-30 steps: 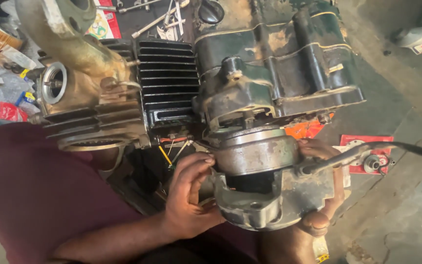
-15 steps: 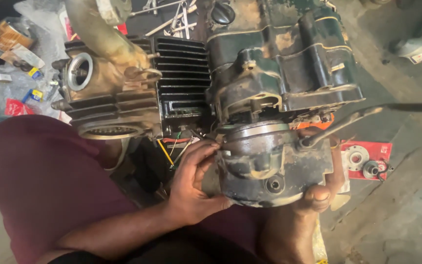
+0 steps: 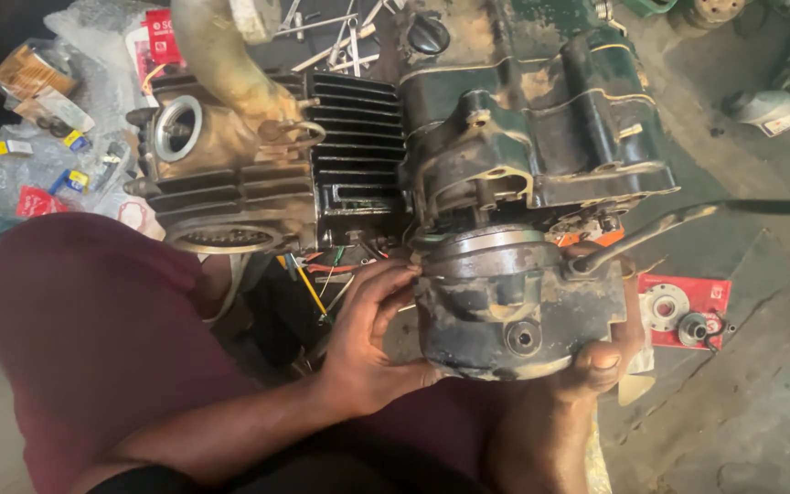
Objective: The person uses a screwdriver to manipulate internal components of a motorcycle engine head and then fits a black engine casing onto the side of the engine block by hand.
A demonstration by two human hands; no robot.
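Single head-worn view, steeply downward and close over the lap, engine [image 3: 468, 174] filling the frame's upper middle

Concrete floor [image 3: 761, 402]: engine [image 3: 468, 174], red packet [image 3: 688, 311], bolts [image 3: 331, 37].

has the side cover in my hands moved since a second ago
Yes. The side cover has slid down off the engine toward the person, held by the left hand and right hand.

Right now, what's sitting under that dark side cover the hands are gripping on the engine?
Under the side cover show the left hand, the right hand's thumb and a maroon-clothed lap. The floor directly beneath is hidden by the cover and forearms.
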